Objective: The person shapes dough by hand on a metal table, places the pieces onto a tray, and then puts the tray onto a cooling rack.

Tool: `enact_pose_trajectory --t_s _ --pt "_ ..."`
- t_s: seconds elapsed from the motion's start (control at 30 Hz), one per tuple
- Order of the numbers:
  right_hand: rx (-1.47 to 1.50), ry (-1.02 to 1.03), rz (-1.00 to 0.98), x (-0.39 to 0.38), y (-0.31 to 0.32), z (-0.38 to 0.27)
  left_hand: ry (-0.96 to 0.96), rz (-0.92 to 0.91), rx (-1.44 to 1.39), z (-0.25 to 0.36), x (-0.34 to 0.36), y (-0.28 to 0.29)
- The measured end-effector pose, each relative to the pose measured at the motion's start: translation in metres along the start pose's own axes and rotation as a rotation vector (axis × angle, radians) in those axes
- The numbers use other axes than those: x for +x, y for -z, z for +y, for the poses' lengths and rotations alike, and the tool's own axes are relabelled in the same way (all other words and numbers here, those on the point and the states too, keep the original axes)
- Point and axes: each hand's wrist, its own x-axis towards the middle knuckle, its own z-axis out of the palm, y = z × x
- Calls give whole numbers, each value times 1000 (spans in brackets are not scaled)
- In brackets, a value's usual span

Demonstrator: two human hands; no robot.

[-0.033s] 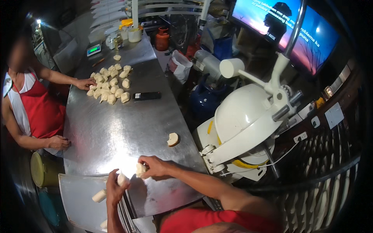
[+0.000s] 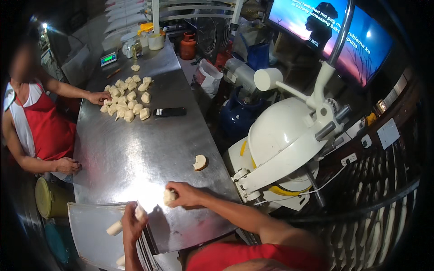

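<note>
Dough lumps crowd the steel table in the upper left of the frame, where a co-worker stands with one outstretched hand at the heap's left side. Lower left, on a gray metal tray, lies a pale dough roll, its long axis slanting from lower left to upper right. Just right of it I see the left hand, thumb and fingers curled round a slender dough piece. That one stands roughly upright in the frame, its narrower end pointing toward the top edge. Next comes the right hand, pinching a stubbier dough chunk between thumb and fingers at lower center. It bulges out leftward from the grip; I can make out no clear long axis, nor whether it touches the steel. I'd judge both to be light, soft and a bit tacky, quick to dent, so a loose hold round the middle suits them best. Right of center lies a notched bread piece, and beyond it a big white mixer looms beside the table.
</note>
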Motion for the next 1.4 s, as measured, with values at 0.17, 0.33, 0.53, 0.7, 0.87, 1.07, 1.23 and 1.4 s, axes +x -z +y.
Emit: enact_pose_trajectory --t_s 0.17,0.33,0.53,0.7,0.87,1.07,1.23,1.4 --pt "-585 55 47 -130 -10 70 -283 -197 617 -118 -102 -49" --pt "-953 169 5 -155 -54 58 -455 -21 992 -57 -99 -100" --pt "-999 -22 97 -49 -50 38 -360 23 1028 -35 -21 -97" --pt "-988 -24 -98 -142 -63 22 -267 -159 1010 -36 -105 -102" --pt "-1065 66 -22 -205 -89 44 -358 -75 997 -53 -165 -107" --pt "-1083 23 146 -59 -69 60 -393 285 981 -30 -45 -96" --pt "-910 72 -152 -108 -31 46 -429 -227 793 -45 -75 -62" --pt "-677 152 291 -119 -17 31 -317 243 473 -33 -80 -76"
